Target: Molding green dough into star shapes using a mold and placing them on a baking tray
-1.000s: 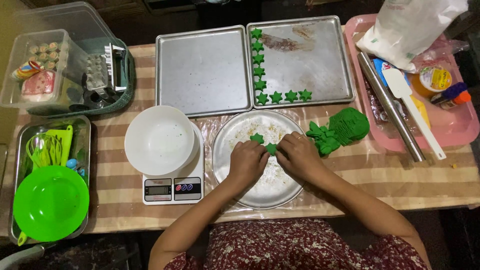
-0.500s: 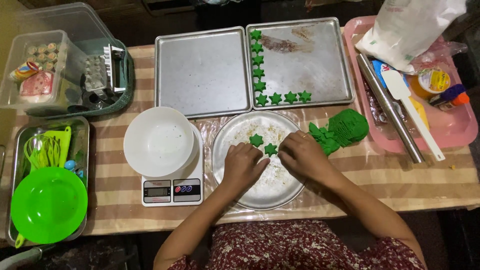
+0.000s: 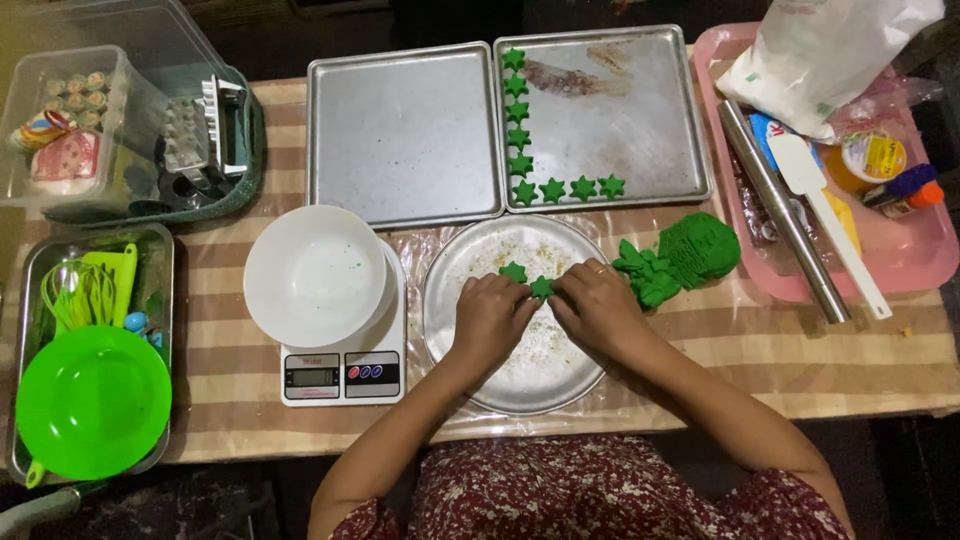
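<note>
Left hand [image 3: 492,318] and right hand [image 3: 598,305]: both over the round metal plate [image 3: 470,365], fingertips meeting at the plate's 12 o'clock, grip pinching a green star piece [image 3: 541,288] from both sides. Second green star [image 3: 513,271]: on the plate, touching the first at its 10 o'clock. Green dough lump [image 3: 690,255]: on the desk, at the plate's 2 o'clock. Baking tray [image 3: 640,120]: at 12 o'clock, holding finished stars [image 3: 517,112].
</note>
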